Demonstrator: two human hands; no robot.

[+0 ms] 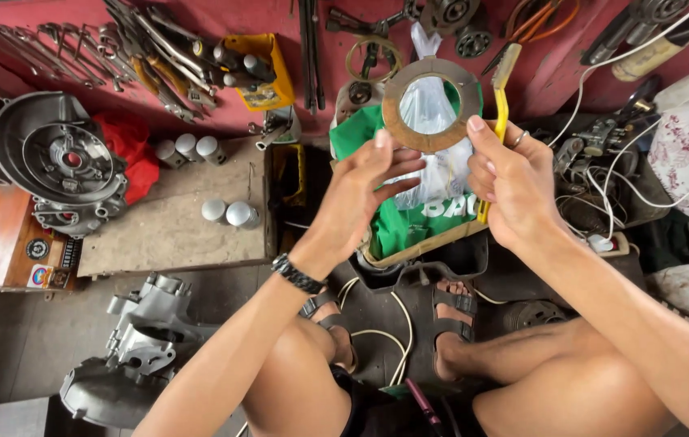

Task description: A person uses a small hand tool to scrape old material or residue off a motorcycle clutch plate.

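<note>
I hold up a flat brown ring-shaped plate with small tabs on its rim, using both hands. My left hand pinches its lower left edge with the thumb. My right hand pinches its right edge and has a ring on one finger. Through the ring's hole shows a clear plastic bag. Below the hands lies a green cloth in a shallow box, with a yellow-handled brush beside it.
Wrenches and tools lie on a red surface at the top. A grey engine cover sits left, an engine casing on the floor. Silver cylinders rest on a wooden board. White cables run right. My knees and sandalled feet are below.
</note>
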